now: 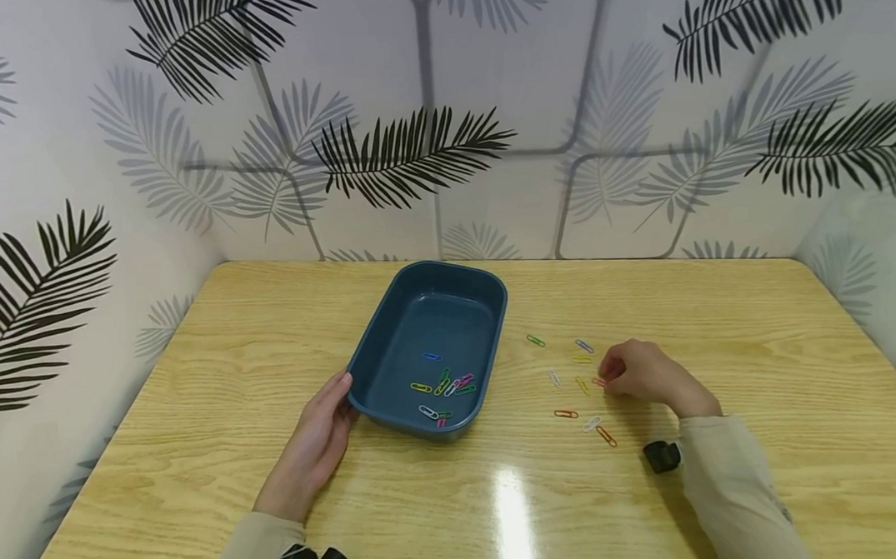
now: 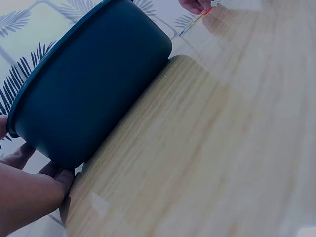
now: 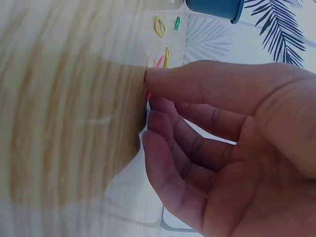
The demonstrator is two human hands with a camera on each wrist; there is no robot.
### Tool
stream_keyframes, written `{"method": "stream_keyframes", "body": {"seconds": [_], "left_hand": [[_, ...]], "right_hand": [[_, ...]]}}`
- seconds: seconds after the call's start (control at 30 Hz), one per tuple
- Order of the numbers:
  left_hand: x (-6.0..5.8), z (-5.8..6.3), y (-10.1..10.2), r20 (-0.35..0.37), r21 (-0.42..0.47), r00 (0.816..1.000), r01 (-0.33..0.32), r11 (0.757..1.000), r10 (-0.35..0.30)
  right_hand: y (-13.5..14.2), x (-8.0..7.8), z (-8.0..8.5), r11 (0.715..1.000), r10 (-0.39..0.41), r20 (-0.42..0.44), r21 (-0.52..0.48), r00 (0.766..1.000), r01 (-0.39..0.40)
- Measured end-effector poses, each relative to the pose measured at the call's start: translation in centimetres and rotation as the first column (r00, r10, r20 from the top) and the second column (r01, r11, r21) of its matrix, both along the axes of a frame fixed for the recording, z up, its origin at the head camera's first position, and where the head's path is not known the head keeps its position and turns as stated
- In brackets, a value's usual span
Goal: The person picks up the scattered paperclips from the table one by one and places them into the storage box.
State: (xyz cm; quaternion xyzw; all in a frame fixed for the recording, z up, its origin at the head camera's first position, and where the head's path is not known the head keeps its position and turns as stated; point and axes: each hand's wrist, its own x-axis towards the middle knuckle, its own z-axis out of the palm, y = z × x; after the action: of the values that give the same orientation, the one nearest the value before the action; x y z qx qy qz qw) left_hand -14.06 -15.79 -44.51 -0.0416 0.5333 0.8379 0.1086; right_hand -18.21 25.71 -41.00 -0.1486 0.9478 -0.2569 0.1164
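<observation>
A dark blue plastic basin stands on the table, with several coloured paper clips inside towards its near end. My left hand holds its near left corner, the thumb at the rim and the fingers low on the outer wall, as the left wrist view shows. To the right of the basin, my right hand pinches a pink paper clip at the tabletop between thumb and forefinger. Most of that clip is hidden by the fingertips in the right wrist view. Close by lie a yellow paper clip and a purple paper clip.
More loose clips lie between basin and right hand, among them a green clip, a red clip and an orange-red clip. The wood-grain table meets a leaf-patterned wall at the back.
</observation>
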Motion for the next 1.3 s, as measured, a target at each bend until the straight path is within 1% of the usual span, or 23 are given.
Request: {"method": "stream_keyframes", "body": {"seconds": [0.13,0.27,0.37,0.43,0.57,0.7,0.8,0.9,1.03,1.17,1.27,1.3], "left_hand": [[0.0,0.0,0.0,0.003,-0.001,1.000,-0.002,1.000,0.002],[0.0,-0.1,0.0,0.006,-0.008,1.000,-0.004,1.000,0.004],[0.0,-0.1,0.0,0.007,-0.011,1.000,-0.007,1.000,0.007],[0.0,-0.1,0.0,0.009,-0.011,1.000,-0.012,1.000,0.012],[0.0,0.0,0.1,0.007,-0.020,1.000,-0.013,1.000,0.013],[-0.1,0.0,0.1,0.011,-0.019,1.000,-0.013,1.000,0.013],[-0.1,0.1,0.0,0.020,-0.011,1.000,-0.022,1.000,0.022],[-0.1,0.0,-0.1,0.028,-0.003,0.999,-0.030,1.000,0.030],[0.0,-0.1,-0.2,0.024,-0.008,0.999,-0.025,1.000,0.025],[0.0,-0.1,-0.1,0.017,-0.011,1.000,-0.021,1.000,0.021],[0.0,-0.1,0.1,0.019,-0.003,1.000,-0.021,1.000,0.021],[0.0,0.0,0.1,0.017,-0.002,1.000,-0.016,1.000,0.016]], "right_hand": [[-0.1,0.1,0.1,1.000,-0.005,-0.007,0.012,1.000,0.005],[-0.3,0.1,0.0,1.000,-0.030,-0.043,0.008,0.999,0.030],[-0.6,0.1,0.2,0.997,-0.067,-0.082,-0.030,0.994,0.065],[-0.8,0.2,0.5,0.992,-0.100,-0.095,-0.081,0.991,0.092],[-1.1,0.3,1.1,0.972,-0.165,-0.111,-0.186,0.980,0.142],[-1.4,0.3,1.3,0.951,-0.214,-0.147,-0.256,0.966,0.171],[-1.6,0.4,1.5,0.929,-0.241,-0.154,-0.322,0.958,0.182],[-2.0,0.6,1.6,0.903,-0.263,-0.138,-0.384,0.955,0.193],[-2.5,0.8,1.8,0.883,-0.277,-0.124,-0.423,0.953,0.202],[-3.1,0.9,2.1,0.869,-0.278,-0.105,-0.450,0.955,0.204],[-3.9,1.0,2.3,0.857,-0.309,-0.115,-0.464,0.944,0.224],[-4.1,1.0,2.4,0.849,-0.323,-0.117,-0.474,0.939,0.233]]}}
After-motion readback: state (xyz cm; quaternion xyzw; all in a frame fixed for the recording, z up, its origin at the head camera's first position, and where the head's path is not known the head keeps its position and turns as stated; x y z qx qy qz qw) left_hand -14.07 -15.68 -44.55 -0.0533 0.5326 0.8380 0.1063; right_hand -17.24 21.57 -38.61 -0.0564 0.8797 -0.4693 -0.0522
